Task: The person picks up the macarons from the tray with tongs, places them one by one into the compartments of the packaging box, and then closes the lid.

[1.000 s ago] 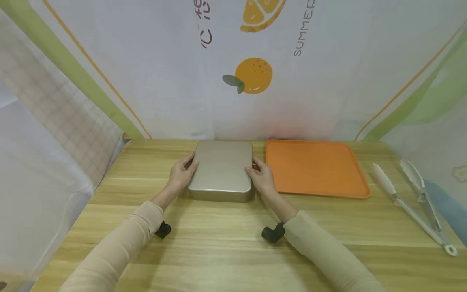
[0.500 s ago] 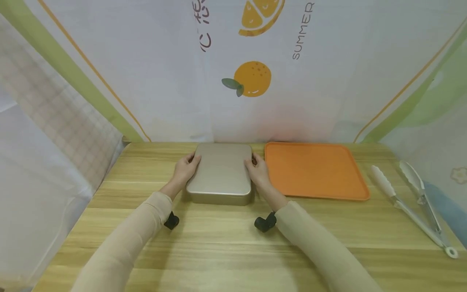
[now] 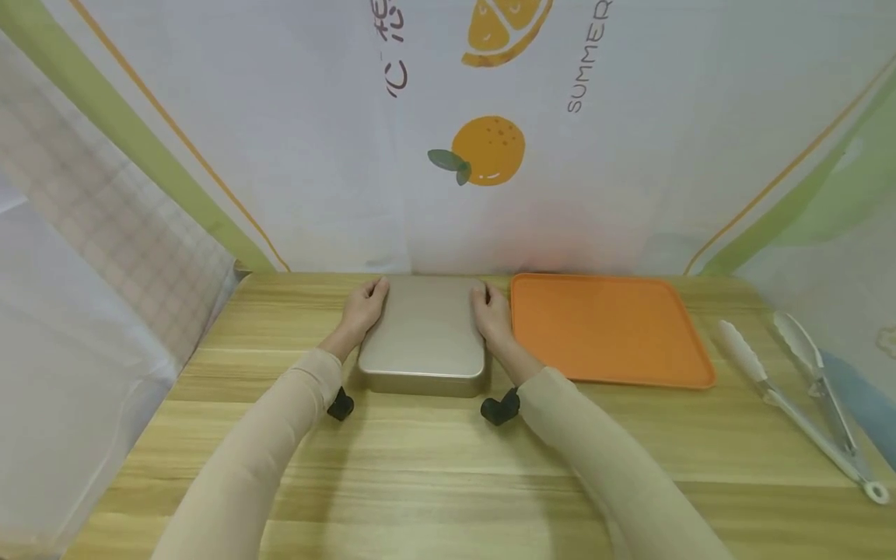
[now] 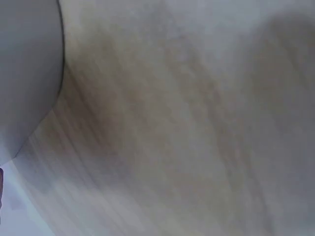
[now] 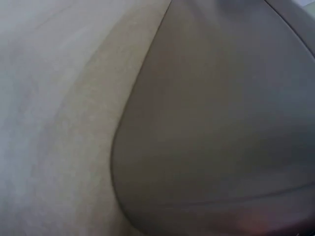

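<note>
A champagne-coloured rectangular metal tin [image 3: 423,330] with rounded corners lies at the back of the table, its smooth flat face upward. My left hand [image 3: 363,309] grips its left side near the far corner, thumb along the top edge. On the opposite side my right hand [image 3: 493,313] holds the tin the same way, near the far right corner. The fingers under the sides are mostly hidden. In the left wrist view a grey wall of the tin [image 4: 27,64] fills the upper left. The right wrist view shows its broad side [image 5: 206,113] up close.
An orange tray [image 3: 609,330] lies just right of the tin. Farther right are metal tongs with white tips [image 3: 801,408], spread apart. A printed cloth [image 3: 560,194] hangs behind the wood-grain table [image 3: 420,467]. Black wrist cameras [image 3: 500,407] sit under the sleeves.
Both hands have slid away from me along the tin's sides, from about the middle to the far corners, and their grip looks closer. The tin stays in nearly the same place.
</note>
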Tool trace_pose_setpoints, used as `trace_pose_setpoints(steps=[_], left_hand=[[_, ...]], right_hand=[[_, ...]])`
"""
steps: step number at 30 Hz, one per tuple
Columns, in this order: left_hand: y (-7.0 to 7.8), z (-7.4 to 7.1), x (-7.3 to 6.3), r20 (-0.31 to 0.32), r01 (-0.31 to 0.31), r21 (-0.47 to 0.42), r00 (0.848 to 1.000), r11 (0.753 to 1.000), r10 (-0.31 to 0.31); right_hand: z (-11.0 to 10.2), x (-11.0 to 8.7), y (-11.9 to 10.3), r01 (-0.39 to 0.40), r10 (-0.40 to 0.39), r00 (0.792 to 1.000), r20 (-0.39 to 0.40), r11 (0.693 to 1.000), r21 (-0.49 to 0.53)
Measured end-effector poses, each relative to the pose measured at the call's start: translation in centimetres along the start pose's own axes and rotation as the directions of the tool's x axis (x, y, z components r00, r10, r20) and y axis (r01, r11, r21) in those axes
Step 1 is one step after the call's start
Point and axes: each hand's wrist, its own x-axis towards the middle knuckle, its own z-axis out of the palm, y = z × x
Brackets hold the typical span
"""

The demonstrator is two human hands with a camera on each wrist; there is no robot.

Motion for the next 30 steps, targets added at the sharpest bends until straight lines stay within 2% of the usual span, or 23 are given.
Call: trace_pose_setpoints(steps=[7,13,18,30], left_hand=[[0.0,0.2,0.5,-0.011,0.011,-0.019,1.000,1.000,-0.011],[-0.1,0.3,0.8,-0.009,0.007,0.024,1.000,1.000,-0.007],[-0.2,0.4,0.9,0.005,-0.005,0.050,1.000,0.999,0.005],[-0.4,0.5,1.1,-0.002,0.019,0.036,1.000,0.999,-0.019]], right_hand=[[-0.1,0.3,-0.2,0.000,0.001,1.000,-0.022,0.999,0.035],[0.0,0.3,-0.2,0.011,-0.010,0.999,-0.037,1.000,0.016],[0.0,0.2,-0.1,-0.006,0.007,1.000,-0.026,1.000,0.019],[0.1,0.5,0.1,-0.039,0.040,0.999,-0.010,0.996,0.083]])
